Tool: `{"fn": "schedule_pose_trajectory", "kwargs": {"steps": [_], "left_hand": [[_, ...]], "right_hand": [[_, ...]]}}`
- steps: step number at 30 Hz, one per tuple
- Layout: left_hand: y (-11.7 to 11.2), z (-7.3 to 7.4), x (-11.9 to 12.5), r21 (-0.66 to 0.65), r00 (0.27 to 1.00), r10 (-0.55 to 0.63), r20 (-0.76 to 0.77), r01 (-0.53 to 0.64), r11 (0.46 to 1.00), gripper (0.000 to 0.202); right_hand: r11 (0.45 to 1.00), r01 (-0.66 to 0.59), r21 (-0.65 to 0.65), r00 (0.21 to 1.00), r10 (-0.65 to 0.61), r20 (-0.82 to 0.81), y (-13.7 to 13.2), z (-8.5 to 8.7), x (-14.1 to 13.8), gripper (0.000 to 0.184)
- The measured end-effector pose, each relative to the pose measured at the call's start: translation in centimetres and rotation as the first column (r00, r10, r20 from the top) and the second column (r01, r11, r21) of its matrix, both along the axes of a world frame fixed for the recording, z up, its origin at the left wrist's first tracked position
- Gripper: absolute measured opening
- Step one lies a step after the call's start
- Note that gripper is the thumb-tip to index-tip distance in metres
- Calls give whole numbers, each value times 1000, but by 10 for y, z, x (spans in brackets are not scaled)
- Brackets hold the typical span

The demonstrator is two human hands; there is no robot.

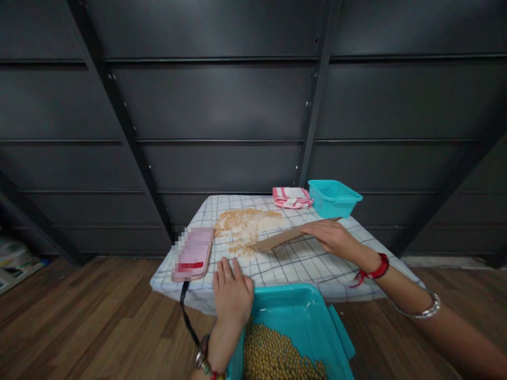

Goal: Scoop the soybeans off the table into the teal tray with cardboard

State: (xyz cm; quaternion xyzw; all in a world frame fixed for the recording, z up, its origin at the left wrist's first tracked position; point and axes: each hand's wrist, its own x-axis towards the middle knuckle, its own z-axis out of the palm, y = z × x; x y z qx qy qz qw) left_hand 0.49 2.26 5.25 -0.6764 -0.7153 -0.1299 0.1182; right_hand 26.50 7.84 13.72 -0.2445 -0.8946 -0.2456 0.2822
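My right hand (331, 236) is closed on a strip of brown cardboard (279, 240), whose far end rests at the edge of a pile of pale grains and yellow beans (242, 225) spread on the checked tablecloth (301, 264). My left hand (232, 290) lies flat with its fingers together on the cloth at the near table edge, touching the rim of a large teal tub (304, 311) that holds yellow beans (273, 356). That hand holds nothing.
A pink phone (194, 253) with a black strap lies at the table's left. A small teal tub (334, 198) and a folded pink-striped cloth (291, 197) stand at the far edge. Dark metal wall panels rise behind; wooden floor surrounds the small table.
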Motion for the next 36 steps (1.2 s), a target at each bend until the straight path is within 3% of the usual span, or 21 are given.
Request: {"fn": "schedule_pose_trajectory", "kwargs": {"steps": [10,21,36], "left_hand": [[1,-6,0,61,999,10,-49,-7,998,47],[0,-7,1,112,1000,-20,10,19,994,46],[-4,-16,6,189,998,-51,46,41,981,45]], "right_hand": [[999,7,-40,1000,-7,4,1,-6,0,43],[992,58,-111,998,-59,0,1,-9,7,45],[998,61,-31,995,-63,-71,4,-16,6,43]]}}
